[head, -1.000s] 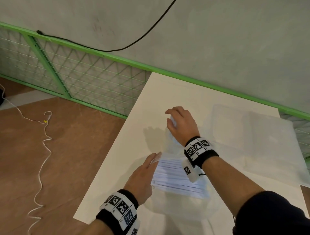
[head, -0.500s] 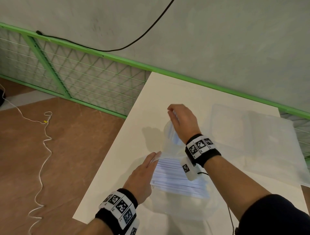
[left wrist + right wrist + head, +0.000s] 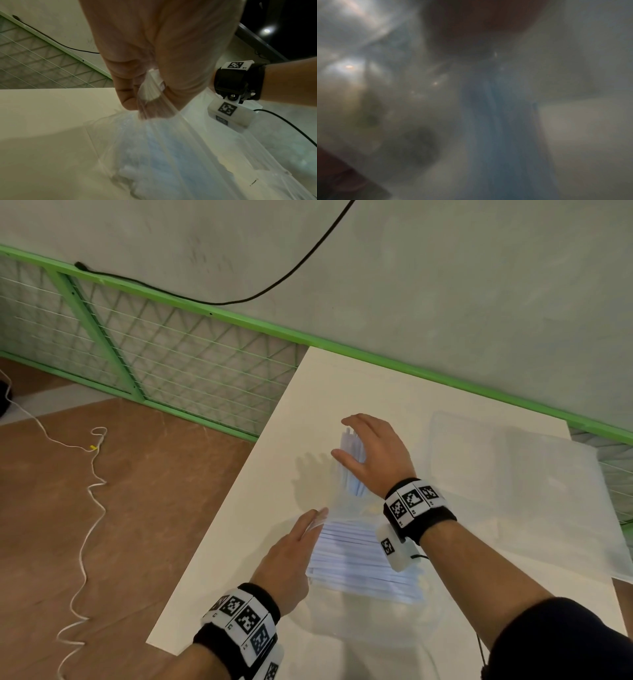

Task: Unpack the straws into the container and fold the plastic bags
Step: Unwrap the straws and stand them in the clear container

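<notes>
A clear plastic bag (image 3: 346,498) stretches between my hands over the white table (image 3: 239,542). My left hand (image 3: 291,553) pinches the bag's near edge (image 3: 154,86) between thumb and fingers. My right hand (image 3: 373,453) is raised at the bag's far end, thumb and fingers curled round a bunch of pale blue-white straws (image 3: 349,450). A flat pile of straws (image 3: 359,563) lies below my right wrist on a clear container (image 3: 376,628) with faint outlines. The right wrist view is blurred by plastic and shows only bluish straws (image 3: 498,121).
More clear plastic sheets or bags (image 3: 513,474) lie on the table's right half. A green mesh fence (image 3: 154,354) and grey wall run behind. The table's left edge drops to a brown floor with a white cable (image 3: 85,508).
My right hand has lifted and opened a little wider round the straws, which now stick up above its thumb. My left hand has kept its pinch in place.
</notes>
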### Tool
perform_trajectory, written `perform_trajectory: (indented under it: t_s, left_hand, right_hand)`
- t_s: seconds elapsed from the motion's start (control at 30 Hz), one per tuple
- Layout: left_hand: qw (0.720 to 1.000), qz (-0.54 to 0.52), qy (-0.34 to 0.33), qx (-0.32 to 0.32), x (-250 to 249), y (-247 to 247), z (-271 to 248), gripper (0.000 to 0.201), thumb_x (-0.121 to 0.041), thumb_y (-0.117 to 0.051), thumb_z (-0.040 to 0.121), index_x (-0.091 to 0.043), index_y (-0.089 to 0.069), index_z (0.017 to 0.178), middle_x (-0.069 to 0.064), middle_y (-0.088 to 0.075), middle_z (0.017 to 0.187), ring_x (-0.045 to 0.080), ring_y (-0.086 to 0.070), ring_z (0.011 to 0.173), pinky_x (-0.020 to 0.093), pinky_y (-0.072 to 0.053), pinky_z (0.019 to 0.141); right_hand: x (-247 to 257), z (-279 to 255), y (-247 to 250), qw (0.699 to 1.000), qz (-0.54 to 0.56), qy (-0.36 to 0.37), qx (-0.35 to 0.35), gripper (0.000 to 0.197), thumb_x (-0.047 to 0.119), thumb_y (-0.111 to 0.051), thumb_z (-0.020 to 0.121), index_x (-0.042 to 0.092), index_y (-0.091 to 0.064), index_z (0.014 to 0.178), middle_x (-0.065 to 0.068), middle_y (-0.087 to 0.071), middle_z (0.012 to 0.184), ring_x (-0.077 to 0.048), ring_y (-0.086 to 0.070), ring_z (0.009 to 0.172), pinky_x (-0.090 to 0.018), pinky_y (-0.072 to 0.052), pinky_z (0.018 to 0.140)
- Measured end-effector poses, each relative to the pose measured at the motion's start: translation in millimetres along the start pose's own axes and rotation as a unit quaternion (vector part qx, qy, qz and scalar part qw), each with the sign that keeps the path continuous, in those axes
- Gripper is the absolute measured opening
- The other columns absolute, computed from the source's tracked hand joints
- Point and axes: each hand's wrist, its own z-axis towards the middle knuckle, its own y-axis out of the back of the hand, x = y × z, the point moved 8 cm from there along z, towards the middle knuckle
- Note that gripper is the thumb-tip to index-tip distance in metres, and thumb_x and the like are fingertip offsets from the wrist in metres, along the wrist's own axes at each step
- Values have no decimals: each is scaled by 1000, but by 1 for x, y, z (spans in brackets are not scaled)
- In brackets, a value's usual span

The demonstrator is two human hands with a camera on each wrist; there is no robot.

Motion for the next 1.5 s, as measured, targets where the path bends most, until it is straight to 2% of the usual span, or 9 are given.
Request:
perform_trajectory:
  t_s: [0.17,0.27,0.47,0.67,0.87,1.03,1.27,1.37,1.5]
  left_hand:
    - [1000,1,-1,-3,0,0,-1,103,16,-43,73,-37,-5,154,-22,-3,159,9,-40,134,22,-42,102]
    - [1000,2,-4,-5,0,0,-1,102,16,-42,74,-35,-6,154,-22,-2,159,6,-37,136,15,-38,102]
    - [1000,7,-8,-12,0,1,0,101,16,-43,75,-34,-5,154,-24,0,159,3,-27,142,8,-31,100]
    - [1000,-5,-1,-11,1,-1,-1,103,17,-43,75,-37,-5,154,-25,0,159,5,-31,140,12,-32,103]
    - [1000,-5,6,-8,2,-2,-2,104,16,-43,74,-39,-2,153,-24,0,159,7,-36,137,20,-38,106]
    - [1000,-3,0,-6,2,-1,-2,104,16,-42,73,-38,-4,153,-25,1,159,8,-34,139,22,-38,106]
    - [1000,-1,0,-6,-3,1,-3,104,17,-43,74,-37,-4,153,-25,2,159,7,-30,141,20,-36,108]
    - [1000,-1,-1,-5,-2,0,-3,104,16,-45,73,-37,-5,153,-26,1,159,8,-31,141,23,-37,109]
    - [1000,1,4,-4,-5,1,-3,102,15,-47,75,-36,-7,153,-26,1,158,10,-38,137,23,-41,104]
  right_hand:
    - [5,7,-5,999,22,31,-16,28,30,-68,89,15,-66,112,-3,-64,109,-25,-56,99,-25,-39,87]
    - [-3,9,-6,998,56,-13,-35,15,15,-64,90,12,-65,105,-3,-62,98,-25,-54,90,-19,-31,79]
    - [-7,13,14,986,129,-69,-83,13,8,-53,94,9,-60,104,-3,-61,95,-17,-53,84,-22,-34,72]
    - [-11,8,-3,998,38,-49,17,21,20,-56,97,13,-64,115,-7,-62,113,-27,-53,100,-31,-40,86]
    - [-2,5,0,1000,5,6,-22,17,14,-62,94,11,-66,110,-7,-63,104,-30,-54,89,-26,-35,81]
    - [-13,16,16,996,25,-69,-55,16,15,-52,99,7,-65,105,-11,-63,101,-30,-52,89,-31,-38,77]
    - [-9,7,-1,994,-90,-48,38,37,30,-46,101,12,-57,131,-5,-56,137,-31,-51,122,-42,-40,94]
    - [7,6,22,997,-60,-55,-7,46,38,-36,101,16,-52,137,-2,-46,147,-26,-38,137,-43,-31,105]
    - [59,-16,76,988,43,43,-139,30,9,-45,88,10,-64,112,-6,-63,118,-27,-57,109,-40,-44,88]
